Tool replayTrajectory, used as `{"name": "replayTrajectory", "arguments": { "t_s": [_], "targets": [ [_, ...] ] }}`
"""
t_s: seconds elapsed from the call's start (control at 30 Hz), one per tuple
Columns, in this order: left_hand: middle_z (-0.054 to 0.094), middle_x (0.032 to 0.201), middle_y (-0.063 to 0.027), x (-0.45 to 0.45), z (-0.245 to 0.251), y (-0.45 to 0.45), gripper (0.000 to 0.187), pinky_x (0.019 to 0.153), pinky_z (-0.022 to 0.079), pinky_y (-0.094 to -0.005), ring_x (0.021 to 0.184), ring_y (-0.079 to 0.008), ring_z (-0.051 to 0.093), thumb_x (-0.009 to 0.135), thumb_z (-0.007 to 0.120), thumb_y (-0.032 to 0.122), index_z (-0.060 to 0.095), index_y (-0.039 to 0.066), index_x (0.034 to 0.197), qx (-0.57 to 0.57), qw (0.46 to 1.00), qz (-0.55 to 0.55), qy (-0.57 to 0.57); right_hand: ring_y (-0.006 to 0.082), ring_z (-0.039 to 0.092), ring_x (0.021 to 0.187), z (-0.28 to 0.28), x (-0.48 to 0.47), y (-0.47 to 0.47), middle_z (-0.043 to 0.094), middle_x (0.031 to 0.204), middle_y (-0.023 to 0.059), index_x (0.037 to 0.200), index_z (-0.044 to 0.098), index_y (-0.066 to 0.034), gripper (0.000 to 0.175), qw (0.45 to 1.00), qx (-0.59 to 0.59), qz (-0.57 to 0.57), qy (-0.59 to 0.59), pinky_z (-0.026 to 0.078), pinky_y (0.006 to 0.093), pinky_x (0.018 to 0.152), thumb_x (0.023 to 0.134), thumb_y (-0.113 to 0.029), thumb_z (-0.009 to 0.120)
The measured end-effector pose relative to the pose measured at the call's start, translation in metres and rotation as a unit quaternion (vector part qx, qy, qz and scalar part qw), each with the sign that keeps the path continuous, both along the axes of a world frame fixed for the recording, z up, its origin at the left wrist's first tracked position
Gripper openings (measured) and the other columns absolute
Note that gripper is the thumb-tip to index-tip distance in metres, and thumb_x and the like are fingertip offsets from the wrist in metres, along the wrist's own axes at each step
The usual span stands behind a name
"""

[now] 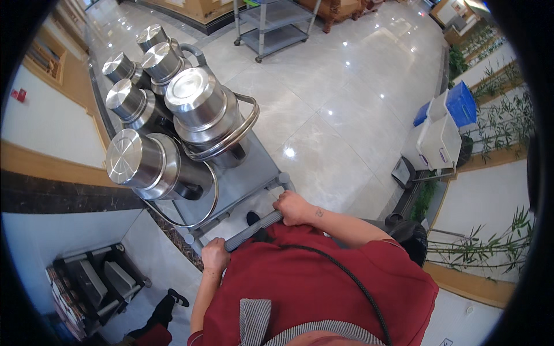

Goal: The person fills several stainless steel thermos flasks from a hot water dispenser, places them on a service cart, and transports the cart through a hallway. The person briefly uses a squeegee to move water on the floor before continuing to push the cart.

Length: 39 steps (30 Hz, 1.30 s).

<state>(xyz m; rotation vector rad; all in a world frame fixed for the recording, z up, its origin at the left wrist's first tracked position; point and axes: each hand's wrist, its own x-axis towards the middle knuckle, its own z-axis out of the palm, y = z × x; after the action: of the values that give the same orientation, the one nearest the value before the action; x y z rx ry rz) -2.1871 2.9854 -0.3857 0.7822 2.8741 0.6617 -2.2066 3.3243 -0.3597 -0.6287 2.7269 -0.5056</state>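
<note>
My left hand [215,255] and my right hand [291,207] are both wrapped around the ribbed grey push handle [252,231] of a cart, one near each end. On the cart's grey top [257,166] stand several stainless steel vessels with cylindrical metal tops. The nearest vessel [166,162] has a black side grip, and a metal hoop handle hangs low around it. Beside it, a taller vessel [203,112] also carries a metal hoop. Smaller ones [125,99] sit farther forward. The cart's far post [194,52] shows behind them.
A grey shelved trolley [275,26] stands ahead on the glossy tile floor [329,116]. To the right are white bins [441,134] topped by a blue bin [461,104]. A loaded black cart [99,281] and another person's leg [158,309] appear lower left. The left wall [52,112] runs close.
</note>
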Motion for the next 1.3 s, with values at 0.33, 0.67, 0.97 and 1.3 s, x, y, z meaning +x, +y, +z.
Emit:
{"name": "replayTrajectory", "arguments": {
  "t_s": [0.33,0.67,0.97,1.3],
  "targets": [
    [0.061,0.073,-0.0124,-0.061,0.006,0.007,0.004,0.061,0.052,-0.0446,0.068,-0.0344,0.064,0.068,0.060,0.008,0.057,0.007,0.071,0.000,0.995,-0.094,0.013,0.0343,0.062,0.085,0.006,0.011,0.001,0.063,0.077,0.0163,0.077,0.062,-0.0048,0.021,0.994,-0.005,-0.107,-0.007,0.047,0.0419,0.085,0.058,-0.012,0.067],
    [0.061,0.074,-0.0125,-0.118,0.001,0.034,0.009,0.062,0.053,-0.0443,0.069,-0.0341,0.065,0.068,0.063,0.012,0.057,0.006,0.072,-0.018,0.980,-0.200,0.018,0.0374,0.064,0.083,0.008,0.025,0.009,0.066,0.079,0.0188,0.084,0.067,-0.0024,0.026,0.978,-0.002,-0.210,0.006,0.048,0.0447,0.083,0.060,-0.012,0.066],
    [0.064,0.075,-0.0124,-0.146,0.005,0.082,0.020,0.066,0.055,-0.0431,0.073,-0.0330,0.067,0.061,0.070,0.019,0.062,0.006,0.073,-0.037,0.961,-0.275,0.011,0.0382,0.062,0.083,-0.004,0.049,0.031,0.064,0.078,0.0182,0.079,0.064,-0.0041,0.020,0.954,0.002,-0.298,0.014,0.048,0.0472,0.079,0.061,-0.011,0.066],
    [0.068,0.078,-0.0139,-0.140,0.026,0.214,0.017,0.066,0.055,-0.0455,0.073,-0.0342,0.068,0.061,0.067,0.016,0.066,0.006,0.075,-0.034,0.936,-0.350,0.000,0.0422,0.065,0.086,0.041,0.086,0.113,0.068,0.086,0.0224,0.093,0.068,-0.0030,0.027,0.932,0.042,-0.360,-0.028,0.052,0.0486,0.080,0.068,-0.012,0.067]
  ]
}}
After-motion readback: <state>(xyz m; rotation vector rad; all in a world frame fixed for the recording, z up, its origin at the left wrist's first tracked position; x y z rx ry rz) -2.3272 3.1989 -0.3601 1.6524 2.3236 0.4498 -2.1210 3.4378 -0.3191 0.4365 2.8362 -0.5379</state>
